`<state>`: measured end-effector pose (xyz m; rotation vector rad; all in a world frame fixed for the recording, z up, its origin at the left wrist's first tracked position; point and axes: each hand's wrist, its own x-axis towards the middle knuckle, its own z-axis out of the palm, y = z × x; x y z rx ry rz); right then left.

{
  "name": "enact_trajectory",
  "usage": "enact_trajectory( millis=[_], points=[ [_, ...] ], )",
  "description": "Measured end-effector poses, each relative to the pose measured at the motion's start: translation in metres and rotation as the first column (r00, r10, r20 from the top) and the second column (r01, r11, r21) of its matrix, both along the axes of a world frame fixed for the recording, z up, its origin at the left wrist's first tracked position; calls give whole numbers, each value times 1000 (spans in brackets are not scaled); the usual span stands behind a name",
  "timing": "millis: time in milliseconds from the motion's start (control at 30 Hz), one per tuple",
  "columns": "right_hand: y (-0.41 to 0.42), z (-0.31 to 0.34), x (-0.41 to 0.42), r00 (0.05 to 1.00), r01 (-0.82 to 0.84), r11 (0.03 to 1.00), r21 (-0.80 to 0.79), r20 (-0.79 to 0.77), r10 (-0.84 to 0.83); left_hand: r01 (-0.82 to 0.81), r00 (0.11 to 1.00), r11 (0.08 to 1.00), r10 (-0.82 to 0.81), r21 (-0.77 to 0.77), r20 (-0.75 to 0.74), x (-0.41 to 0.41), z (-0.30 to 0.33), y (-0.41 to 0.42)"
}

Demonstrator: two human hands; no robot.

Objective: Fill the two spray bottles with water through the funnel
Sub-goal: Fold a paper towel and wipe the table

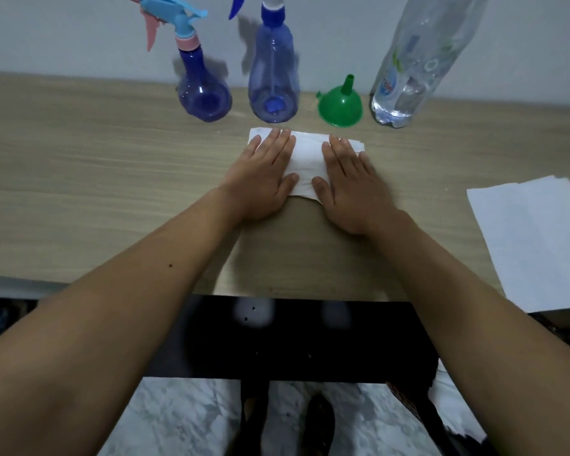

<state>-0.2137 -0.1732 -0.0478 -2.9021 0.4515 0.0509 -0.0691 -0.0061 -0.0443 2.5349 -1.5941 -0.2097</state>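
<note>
Flat on soft white tissue (305, 159), both hands: left hand (264, 179), right hand (351, 185).

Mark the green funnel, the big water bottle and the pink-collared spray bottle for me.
green funnel (339, 108): head view, on its upturned cone, spout pointing up.
water bottle (408, 70): head view, on its clear body.
pink-collared spray bottle (204, 97): head view, on its round blue base.
</note>
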Motion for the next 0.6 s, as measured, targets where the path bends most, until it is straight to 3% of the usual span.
enact_trajectory(
  millis=[267, 600],
  points=[
    [-36, 3, -66, 998, 55, 998, -12, 1, -55, 38, 999, 999, -37, -35, 11, -58, -5, -46],
    [-28, 4, -127, 999, 37, 999, -2, -11, -37, 31, 999, 997, -32, -72, -12, -117, -8, -34]
  ],
)
